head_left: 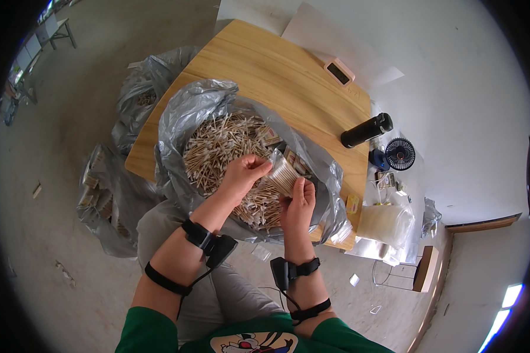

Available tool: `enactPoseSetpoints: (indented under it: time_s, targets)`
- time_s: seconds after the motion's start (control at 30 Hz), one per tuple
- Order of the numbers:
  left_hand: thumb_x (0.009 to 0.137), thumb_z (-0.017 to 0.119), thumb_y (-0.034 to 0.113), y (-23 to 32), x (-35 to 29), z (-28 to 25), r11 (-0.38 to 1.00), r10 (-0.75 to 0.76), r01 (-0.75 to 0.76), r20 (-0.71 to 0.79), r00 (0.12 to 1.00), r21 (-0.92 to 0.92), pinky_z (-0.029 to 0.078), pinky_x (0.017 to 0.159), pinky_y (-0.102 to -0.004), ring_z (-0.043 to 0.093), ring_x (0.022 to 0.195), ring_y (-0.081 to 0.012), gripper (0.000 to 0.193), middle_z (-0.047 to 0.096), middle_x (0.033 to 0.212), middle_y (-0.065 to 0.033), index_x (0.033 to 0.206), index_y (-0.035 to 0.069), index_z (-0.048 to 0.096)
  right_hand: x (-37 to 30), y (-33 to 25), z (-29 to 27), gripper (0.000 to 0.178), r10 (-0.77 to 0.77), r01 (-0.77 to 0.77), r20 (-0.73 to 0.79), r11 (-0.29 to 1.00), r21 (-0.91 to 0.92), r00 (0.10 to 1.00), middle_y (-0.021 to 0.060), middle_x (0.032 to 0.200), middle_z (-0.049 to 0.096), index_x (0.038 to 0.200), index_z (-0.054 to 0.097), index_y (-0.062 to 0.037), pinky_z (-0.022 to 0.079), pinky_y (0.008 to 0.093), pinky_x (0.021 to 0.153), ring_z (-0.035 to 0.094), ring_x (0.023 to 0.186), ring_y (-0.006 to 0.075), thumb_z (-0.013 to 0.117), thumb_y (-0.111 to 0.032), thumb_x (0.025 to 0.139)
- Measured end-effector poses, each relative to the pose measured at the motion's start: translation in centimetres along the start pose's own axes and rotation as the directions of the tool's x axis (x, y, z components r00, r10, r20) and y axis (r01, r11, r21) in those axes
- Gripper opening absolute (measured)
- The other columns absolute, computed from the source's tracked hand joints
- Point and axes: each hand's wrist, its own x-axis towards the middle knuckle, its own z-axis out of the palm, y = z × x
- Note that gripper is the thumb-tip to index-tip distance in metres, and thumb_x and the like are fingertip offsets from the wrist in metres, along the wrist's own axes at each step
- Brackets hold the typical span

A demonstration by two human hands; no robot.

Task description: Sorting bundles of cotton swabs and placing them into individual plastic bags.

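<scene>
A small clear plastic bag (282, 174) filled with wooden cotton swabs is held between both hands. My left hand (241, 176) pinches its upper edge, and my right hand (298, 206) grips its lower end. Under the hands lies a big grey plastic bag (185, 115), wide open, holding a heap of loose cotton swabs (218, 144). It rests on a light wooden table (277, 70). Black straps with small devices sit on both wrists.
Two more grey bags (138, 88) (103, 200) stand on the floor at the left. A pink scale (338, 72), a black bottle (366, 130), a small blue fan (399, 154) and a stack of clear bags (386, 223) lie to the right.
</scene>
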Motion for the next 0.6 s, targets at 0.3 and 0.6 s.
enactPoseSetpoints:
  time_s: [0.3, 0.6]
  targets:
    - [0.088, 0.062, 0.017, -1.8, 0.2, 0.1, 0.966, 0.083, -0.094, 0.056, 0.995, 0.241, 0.038, 0.055, -0.0193, 0.046, 0.063, -0.0043, 0.015, 0.054, 0.071, 0.0029, 0.083, 0.004, 0.057, 0.6, -0.3, -0.1, 0.024, -0.055, 0.054, -0.016, 0.997, -0.053, 0.998, -0.0050, 0.066, 0.046, 0.088, 0.050, -0.0089, 0.036, 0.0185, 0.044, 0.041, 0.053, 0.0025, 0.050, -0.032, 0.095]
    - [0.090, 0.058, 0.024, 0.0, 0.1, -0.1, 0.856, 0.187, -0.197, 0.067, 0.980, 0.477, 0.034, 0.049, -0.0256, 0.043, 0.055, -0.0072, 0.025, 0.048, 0.060, -0.0001, 0.077, 0.003, 0.053, -0.5, 0.0, 0.2, 0.025, -0.041, 0.048, 0.050, 0.989, -0.143, 0.998, -0.0041, 0.069, 0.046, 0.088, 0.050, -0.0065, 0.036, 0.0191, 0.049, 0.041, 0.056, 0.0034, 0.047, -0.030, 0.096]
